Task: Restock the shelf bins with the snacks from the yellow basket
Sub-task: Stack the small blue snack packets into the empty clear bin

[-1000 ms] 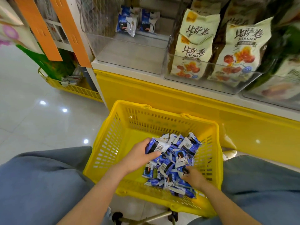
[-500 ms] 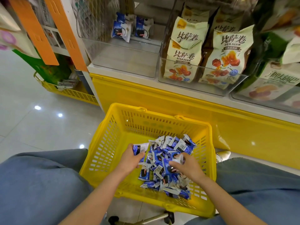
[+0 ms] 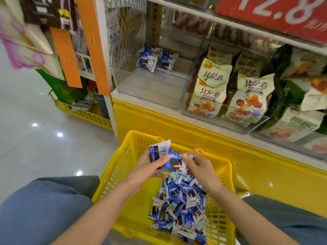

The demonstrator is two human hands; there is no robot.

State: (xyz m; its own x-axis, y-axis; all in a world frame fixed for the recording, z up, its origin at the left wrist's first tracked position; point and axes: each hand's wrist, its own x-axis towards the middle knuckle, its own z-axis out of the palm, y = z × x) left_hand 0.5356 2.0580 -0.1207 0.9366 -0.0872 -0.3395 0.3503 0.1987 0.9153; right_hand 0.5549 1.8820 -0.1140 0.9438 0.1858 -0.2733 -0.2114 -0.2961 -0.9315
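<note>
Above yellow plastic lattice basket (image 3: 116, 174): left hand (image 3: 146, 167) grips two blue-and-white foil snack packets (image 3: 169, 160), right hand (image 3: 201, 167) pinches them; loose packet heap (image 3: 180, 206) inside basket.

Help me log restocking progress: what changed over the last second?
Both hands rose from the pile: the left hand lifted its blue packets, the right hand took one and brought it alongside. The yellow basket, the pile and the two packets in the clear bin stayed put.
</note>
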